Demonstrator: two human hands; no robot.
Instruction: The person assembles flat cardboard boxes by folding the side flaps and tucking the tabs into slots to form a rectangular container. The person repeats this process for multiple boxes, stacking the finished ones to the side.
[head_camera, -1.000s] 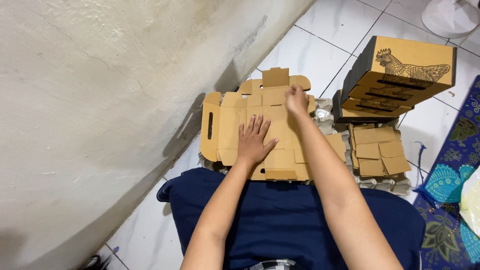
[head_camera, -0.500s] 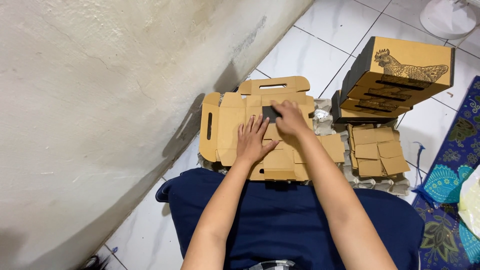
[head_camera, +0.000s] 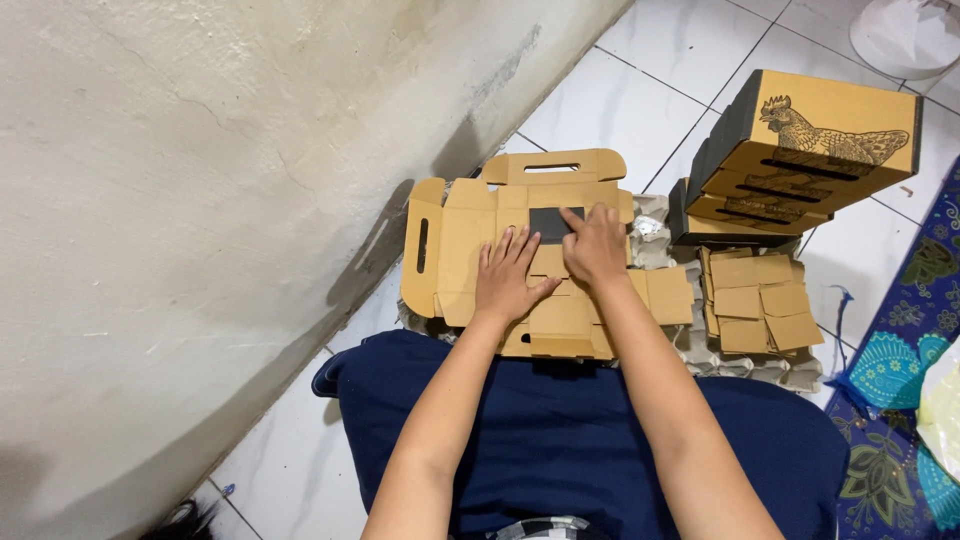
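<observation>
Spreading across the white tiled floor (head_camera: 640, 90), a flat unfolded cardboard box (head_camera: 470, 235) lies before the person's knees, on grey egg trays (head_camera: 700, 350); assembled boxes with a printed hen (head_camera: 800, 150) are stacked to the right, above a pile of small flat blanks (head_camera: 760, 305); the left hand (head_camera: 508, 280) presses flat, fingers spread, holding nothing; the right hand (head_camera: 592, 248) rests fingers extended on a dark panel (head_camera: 548, 222), gripping nothing.
</observation>
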